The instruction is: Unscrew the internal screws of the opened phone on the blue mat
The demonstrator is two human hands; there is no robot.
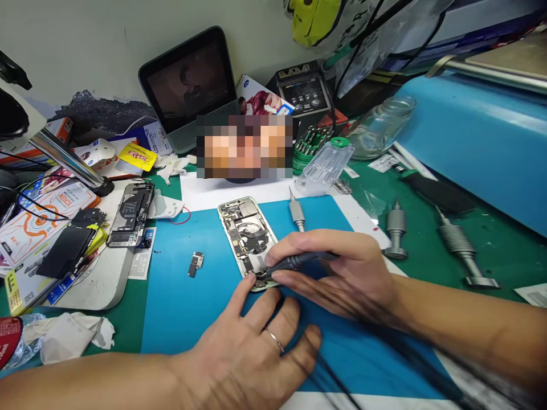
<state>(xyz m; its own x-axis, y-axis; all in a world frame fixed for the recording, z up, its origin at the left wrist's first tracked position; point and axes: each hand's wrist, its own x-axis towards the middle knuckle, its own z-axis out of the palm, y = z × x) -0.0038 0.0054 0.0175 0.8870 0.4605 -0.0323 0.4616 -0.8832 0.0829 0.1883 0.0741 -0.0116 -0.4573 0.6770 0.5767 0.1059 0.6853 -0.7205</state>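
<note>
An opened phone [245,233] lies face down on a blue mat [183,296], its circuit boards and coil exposed. My right hand [342,273] is closed on a dark screwdriver [294,263], whose tip rests at the phone's lower end. My left hand [252,353] lies flat on the mat with fingers spread; its index fingertip touches the phone's bottom edge. A ring is on one finger. A small loose part [195,263] sits on the mat left of the phone.
A second screwdriver [296,212] lies beyond the phone. A disassembled phone [130,213] and black parts [70,245] rest on a white pad at left. A tablet [190,85], a bit set [310,145], a glass jar [380,125] and metal tools [461,245] stand around.
</note>
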